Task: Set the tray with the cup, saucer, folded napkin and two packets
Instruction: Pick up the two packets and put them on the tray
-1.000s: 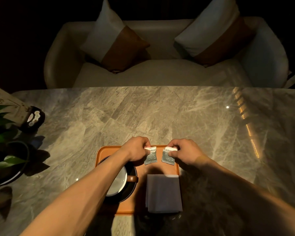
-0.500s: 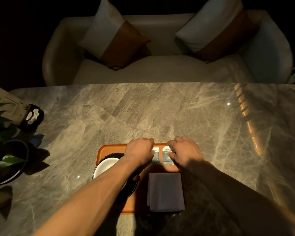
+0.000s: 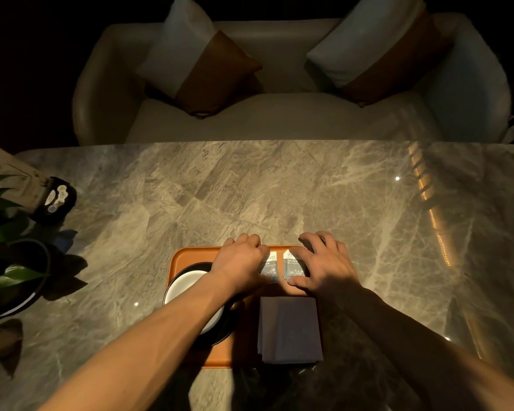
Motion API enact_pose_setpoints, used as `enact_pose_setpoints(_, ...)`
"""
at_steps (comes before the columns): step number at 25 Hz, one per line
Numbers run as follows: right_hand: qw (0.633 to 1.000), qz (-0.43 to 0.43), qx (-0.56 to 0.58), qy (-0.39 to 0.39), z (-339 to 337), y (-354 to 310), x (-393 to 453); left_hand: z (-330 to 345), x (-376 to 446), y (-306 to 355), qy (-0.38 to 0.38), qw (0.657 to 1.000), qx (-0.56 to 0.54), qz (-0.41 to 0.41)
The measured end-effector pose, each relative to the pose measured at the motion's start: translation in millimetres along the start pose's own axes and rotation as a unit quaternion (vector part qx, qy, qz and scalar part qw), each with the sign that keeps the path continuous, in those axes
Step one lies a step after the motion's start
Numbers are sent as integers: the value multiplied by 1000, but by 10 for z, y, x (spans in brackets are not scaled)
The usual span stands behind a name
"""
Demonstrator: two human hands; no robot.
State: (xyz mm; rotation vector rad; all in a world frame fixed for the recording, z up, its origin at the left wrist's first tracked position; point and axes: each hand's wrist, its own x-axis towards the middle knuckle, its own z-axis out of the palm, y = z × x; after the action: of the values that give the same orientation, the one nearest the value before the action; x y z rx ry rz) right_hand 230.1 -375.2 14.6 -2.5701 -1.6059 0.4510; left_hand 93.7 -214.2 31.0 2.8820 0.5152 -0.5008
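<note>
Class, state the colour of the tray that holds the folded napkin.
Orange; the tray shows it best in the head view, its only view.

Under my fingers the two packets [image 3: 293, 264] carry small white print — too fine for me to read. The paper card [image 3: 11, 170] at the table's far left edge shows digits that look like "09", seen from an odd angle — the rest of its lettering is unclear to me.

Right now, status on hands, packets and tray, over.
Left hand on left packet, grip unclear. Right hand flat on right packet. Both packets lie on orange tray, beyond folded napkin. Nothing in the way.
</note>
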Motion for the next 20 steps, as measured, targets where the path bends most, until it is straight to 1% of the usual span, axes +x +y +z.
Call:
enact_pose_setpoints(3,1000,19,5,-8,35,-4,9,47,-4,20,20,999,40,14)
enact_pose_setpoints(6,999,28,-3,-16,69,20,7,87,11,39,24,998,60,24)
enact_pose_setpoints(13,998,55,18,-19,91,12,-19,190,15,37,31,999,27,2)
enact_pose_setpoints(20,998,53,13,30,95,-18,-123,212,51,22,32,999,-12,-13)
